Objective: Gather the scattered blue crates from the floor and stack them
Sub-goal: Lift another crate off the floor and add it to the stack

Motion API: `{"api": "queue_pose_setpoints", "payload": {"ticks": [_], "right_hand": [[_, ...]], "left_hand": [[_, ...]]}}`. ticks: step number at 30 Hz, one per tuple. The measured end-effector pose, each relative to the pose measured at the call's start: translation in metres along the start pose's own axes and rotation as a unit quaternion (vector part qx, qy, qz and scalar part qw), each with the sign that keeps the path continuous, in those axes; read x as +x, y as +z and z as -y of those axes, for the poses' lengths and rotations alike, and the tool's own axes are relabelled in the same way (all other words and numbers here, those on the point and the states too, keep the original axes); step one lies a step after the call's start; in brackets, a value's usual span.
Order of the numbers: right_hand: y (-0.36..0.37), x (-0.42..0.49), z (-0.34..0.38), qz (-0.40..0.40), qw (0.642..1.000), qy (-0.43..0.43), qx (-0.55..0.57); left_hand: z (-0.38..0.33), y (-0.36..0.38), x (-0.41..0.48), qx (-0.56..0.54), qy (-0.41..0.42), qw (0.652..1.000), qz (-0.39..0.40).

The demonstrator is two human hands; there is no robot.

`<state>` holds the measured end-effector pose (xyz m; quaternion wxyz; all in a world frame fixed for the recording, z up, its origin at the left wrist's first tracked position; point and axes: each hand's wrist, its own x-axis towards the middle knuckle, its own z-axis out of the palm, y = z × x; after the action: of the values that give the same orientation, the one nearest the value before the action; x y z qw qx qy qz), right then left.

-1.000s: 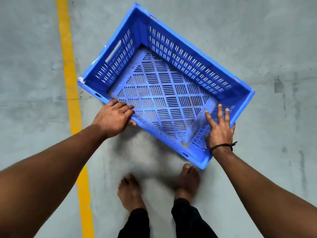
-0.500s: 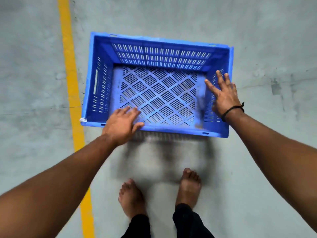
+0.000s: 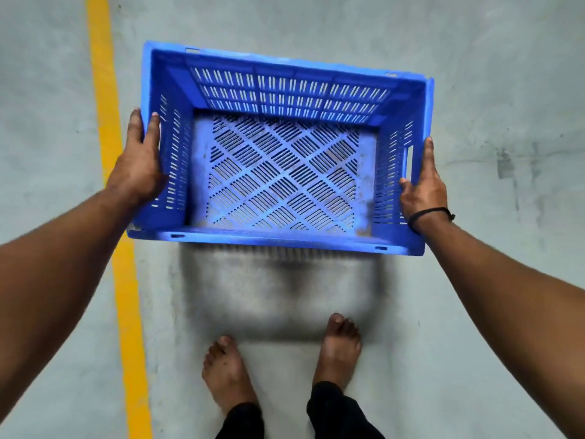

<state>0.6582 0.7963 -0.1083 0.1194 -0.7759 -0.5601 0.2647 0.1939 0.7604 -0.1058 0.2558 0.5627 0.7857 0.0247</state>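
The blue crate hangs about level, apparently clear of the floor, ahead of the bare feet. The left hand and right hand each pinch a short end wall, thumb inside and fingers outside. With neither hand hooked through a handle slot, the smooth plastic could slip and drop towards the toes.

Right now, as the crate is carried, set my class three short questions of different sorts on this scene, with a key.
1. True or false: the blue crate has something inside it.
2. Choose: the yellow line on the floor runs on the person's A) left, B) right, C) behind the feet.
3. Fill in: the black band sits on the ___ wrist.
Key: 1 false; 2 A; 3 right.
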Motion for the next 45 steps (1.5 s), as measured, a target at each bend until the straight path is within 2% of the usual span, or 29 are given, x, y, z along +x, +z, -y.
{"api": "queue_pose_setpoints", "payload": {"ticks": [6, 10, 14, 17, 22, 28, 33, 39, 45], "right_hand": [[-0.015, 0.009, 0.002, 0.034, 0.998, -0.026, -0.037], [-0.018, 0.024, 0.003, 0.041, 0.994, -0.085, -0.051], [-0.014, 0.025, 0.006, 0.044, 0.996, -0.054, -0.055], [-0.015, 0.021, 0.010, 0.044, 0.995, -0.028, -0.080], [-0.017, 0.023, 0.014, 0.049, 0.995, -0.048, -0.073], [-0.046, 0.011, 0.020, 0.041, 0.996, -0.034, -0.072], [-0.104, -0.018, 0.048, 0.023, 0.998, -0.028, -0.056], [-0.223, -0.089, 0.099, -0.006, 0.999, 0.004, -0.047], [-0.340, -0.186, 0.126, -0.065, 0.995, 0.065, -0.040]], "left_hand": [[-0.007, 0.012, -0.046, 0.013, -0.038, 0.999, -0.006], [-0.007, -0.001, -0.033, -0.008, -0.012, 0.998, -0.069], [-0.008, 0.002, -0.025, -0.076, -0.019, 0.996, -0.033], [-0.013, 0.005, -0.025, -0.077, -0.043, 0.995, -0.055], [-0.018, 0.001, -0.028, -0.081, -0.057, 0.994, -0.043], [-0.034, -0.016, -0.047, -0.093, -0.045, 0.994, -0.044], [-0.056, -0.069, -0.071, -0.091, -0.031, 0.994, -0.056], [-0.112, -0.198, -0.123, -0.084, -0.009, 0.996, -0.036], [-0.167, -0.302, -0.196, -0.103, 0.066, 0.992, -0.025]]}}
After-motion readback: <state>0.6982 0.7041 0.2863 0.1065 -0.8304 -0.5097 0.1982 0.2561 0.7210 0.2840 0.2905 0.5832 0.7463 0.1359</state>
